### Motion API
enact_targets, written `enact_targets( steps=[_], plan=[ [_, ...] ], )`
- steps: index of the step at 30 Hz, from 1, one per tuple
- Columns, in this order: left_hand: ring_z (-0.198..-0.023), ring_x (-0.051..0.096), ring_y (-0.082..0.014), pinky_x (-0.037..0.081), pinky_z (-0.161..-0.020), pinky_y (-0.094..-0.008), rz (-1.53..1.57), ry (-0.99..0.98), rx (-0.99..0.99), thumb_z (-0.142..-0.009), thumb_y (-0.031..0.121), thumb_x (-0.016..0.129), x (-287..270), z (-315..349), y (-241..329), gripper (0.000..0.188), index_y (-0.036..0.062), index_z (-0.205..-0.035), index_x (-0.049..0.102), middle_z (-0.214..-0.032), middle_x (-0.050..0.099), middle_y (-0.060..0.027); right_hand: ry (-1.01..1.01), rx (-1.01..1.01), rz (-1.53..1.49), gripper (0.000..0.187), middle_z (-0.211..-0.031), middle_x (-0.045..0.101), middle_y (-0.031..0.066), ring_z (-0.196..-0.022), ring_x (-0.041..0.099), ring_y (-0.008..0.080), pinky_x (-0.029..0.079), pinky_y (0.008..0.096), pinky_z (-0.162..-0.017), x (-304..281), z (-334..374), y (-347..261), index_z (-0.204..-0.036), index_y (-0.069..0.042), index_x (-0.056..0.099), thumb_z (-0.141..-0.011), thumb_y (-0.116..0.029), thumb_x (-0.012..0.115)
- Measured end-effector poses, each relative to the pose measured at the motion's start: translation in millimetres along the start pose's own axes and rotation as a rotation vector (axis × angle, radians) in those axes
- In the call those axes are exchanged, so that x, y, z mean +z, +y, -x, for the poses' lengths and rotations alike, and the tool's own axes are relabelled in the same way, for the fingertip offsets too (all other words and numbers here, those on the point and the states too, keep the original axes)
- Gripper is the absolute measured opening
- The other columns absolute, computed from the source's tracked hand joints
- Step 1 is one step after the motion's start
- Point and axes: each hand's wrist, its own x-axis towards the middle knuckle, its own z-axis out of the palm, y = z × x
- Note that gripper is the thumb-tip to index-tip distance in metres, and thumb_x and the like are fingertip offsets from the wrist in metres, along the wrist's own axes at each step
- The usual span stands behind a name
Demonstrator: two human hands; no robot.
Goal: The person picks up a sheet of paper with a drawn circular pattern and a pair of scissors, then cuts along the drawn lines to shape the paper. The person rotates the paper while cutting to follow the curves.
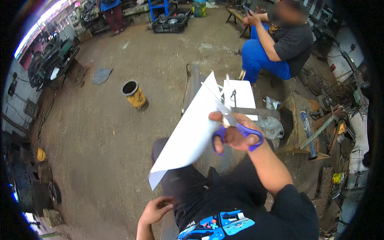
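Observation:
My right hand grips a pair of scissors with purple handles, the fingers through the loops. The metal blades point up and away to the left. A large white sheet of paper hangs slanted above my lap, its edge against the scissors and my right fingers. Whether the blades or the fingers hold it, I cannot tell. Its lower left corner curls over. My left hand is beside my left thigh, holding nothing, with thumb and fingers apart.
More white paper with a dark tool on it lies ahead on a metal surface. A seated person holds a phone at the far right. A yellow cylinder stands on the floor; a metal box with tools stands to the right. Black crates are at the back.

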Motion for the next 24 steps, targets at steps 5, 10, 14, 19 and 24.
enact_targets(
  steps=[5,10,14,19,24],
  plan=[
    [-0.107,0.049,-0.0300,0.041,-0.088,-0.0408,0.691,-0.611,0.655,-0.074,0.061,0.057,39,-74,94,0.090,0.0028,-0.136,0.025,-0.132,0.038,-0.0194,0.186,0.110,0.220,0.083,-0.086,0.061,0.0170,-0.075,0.062,0.0247,0.047,0.0321,-0.065,8,61,-37,-0.129,0.007,0.035,-0.065,-0.029,0.075],
    [-0.105,0.049,-0.0307,0.043,-0.081,-0.0408,1.022,-0.394,0.384,-0.085,0.050,0.048,89,-134,115,0.065,0.0024,-0.127,0.034,-0.118,0.048,-0.0165,0.548,0.218,0.154,0.067,-0.084,0.062,0.0183,-0.075,0.063,0.0243,0.051,0.0342,-0.071,27,150,-36,-0.127,0.005,0.039,-0.072,-0.019,0.069],
    [-0.096,0.054,-0.0257,0.046,-0.078,-0.0400,0.844,-0.126,0.369,-0.088,0.017,0.053,113,-150,119,0.042,0.0014,-0.123,0.037,-0.115,0.050,-0.0133,0.696,0.206,0.219,0.059,-0.083,0.062,0.0174,-0.073,0.063,0.0238,0.050,0.0337,-0.071,31,209,-13,-0.126,0.004,0.041,-0.076,-0.015,0.066],
    [-0.103,0.050,-0.0249,0.042,-0.085,-0.0371,0.295,0.124,0.332,-0.087,0.020,0.053,145,-166,122,0.047,-0.0040,-0.124,0.037,-0.116,0.050,-0.0123,1.073,0.298,0.307,0.057,-0.080,0.060,0.0075,-0.070,0.061,0.0150,0.048,0.0265,-0.061,32,253,2,-0.123,-0.002,0.046,-0.075,-0.018,0.071],
    [-0.063,0.055,-0.0159,0.045,-0.051,-0.0258,0.595,0.066,0.276,-0.088,0.018,0.055,166,-156,116,0.028,-0.0023,-0.105,0.048,-0.085,0.057,-0.0097,1.132,0.222,0.511,0.064,-0.101,0.051,0.0081,-0.080,0.060,0.0149,0.051,0.0266,-0.064,75,283,18,-0.123,-0.002,0.044,-0.067,-0.003,0.075]
  ],
)
